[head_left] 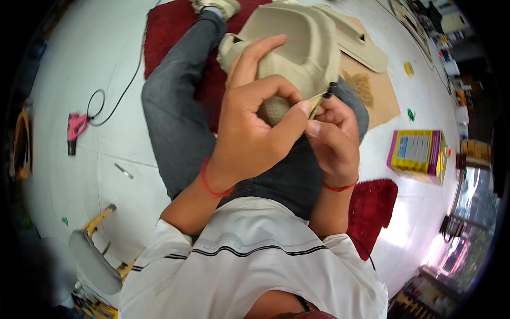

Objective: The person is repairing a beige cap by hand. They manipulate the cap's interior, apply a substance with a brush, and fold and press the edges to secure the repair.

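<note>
Between my legs rests a large beige moulded panel (289, 29) with a deep curved hollow and a soft-looking covering. Its near corner is lifted toward me. My left hand (249, 122) lies over that corner, thumb and forefinger pinching a thin edge of the beige covering (315, 102). Close beside it, my right hand (337, 138) is closed at the same edge, with its thumb against the fold. A small black piece (331, 88) sticks out at the edge just above the right fingers; I cannot tell what it is. The inner fingers of my right hand are partly hidden.
A pink heat gun (77, 130) with a cord and a slim knife-like tool (124, 170) lie on the left floor. A grey-seated chair (95, 260) is lower left. Right are cardboard (385, 103), a yellow-purple can (417, 154) and a tape roll (408, 68). Red mats (170, 32) lie beneath me.
</note>
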Available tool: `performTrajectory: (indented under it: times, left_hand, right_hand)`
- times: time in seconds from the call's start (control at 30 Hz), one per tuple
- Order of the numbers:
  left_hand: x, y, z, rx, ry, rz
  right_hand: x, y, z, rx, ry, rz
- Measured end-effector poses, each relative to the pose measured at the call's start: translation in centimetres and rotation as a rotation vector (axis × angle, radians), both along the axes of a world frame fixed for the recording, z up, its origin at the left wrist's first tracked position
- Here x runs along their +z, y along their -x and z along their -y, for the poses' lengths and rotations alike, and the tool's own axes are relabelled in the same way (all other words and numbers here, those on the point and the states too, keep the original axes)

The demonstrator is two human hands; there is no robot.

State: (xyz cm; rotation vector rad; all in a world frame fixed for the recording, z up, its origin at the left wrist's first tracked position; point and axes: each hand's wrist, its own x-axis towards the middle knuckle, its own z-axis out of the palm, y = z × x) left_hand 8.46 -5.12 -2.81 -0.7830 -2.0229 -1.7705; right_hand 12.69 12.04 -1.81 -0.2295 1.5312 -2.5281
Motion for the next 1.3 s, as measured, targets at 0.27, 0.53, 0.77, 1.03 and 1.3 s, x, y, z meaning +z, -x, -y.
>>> performTrajectory:
  times: [0.27, 0.53, 0.77, 1.03, 1.3]
  left_hand:
    - [-2.4, -1.4, -7.4, -0.036, 0.313, -0.072]
    - [-5.7, -1.9, -11.7, -0.066, 0.452, -0.093]
    - [-7.0, -2.0, -15.3, -0.052, 0.487, -0.117]
    - [-6.1, -1.1, -15.3, -0.055, 0.475, -0.018]
    - [-5.3, -1.4, -15.0, -0.089, 0.546, -0.024]
  right_hand:
    - [-3.8, -3.4, -8.0, -0.085, -0.114, 0.169]
    - [-8.0, -5.9, -13.0, 0.000, -0.175, 0.153]
    - [-25.3, -2.0, -30.4, -0.980, -1.276, 0.523]
    - [-31.7, -2.5, -34.0, -0.928, -1.651, 0.543]
    - [-29.3, 1.7, -36.0, -1.159, -1.353, 0.468]
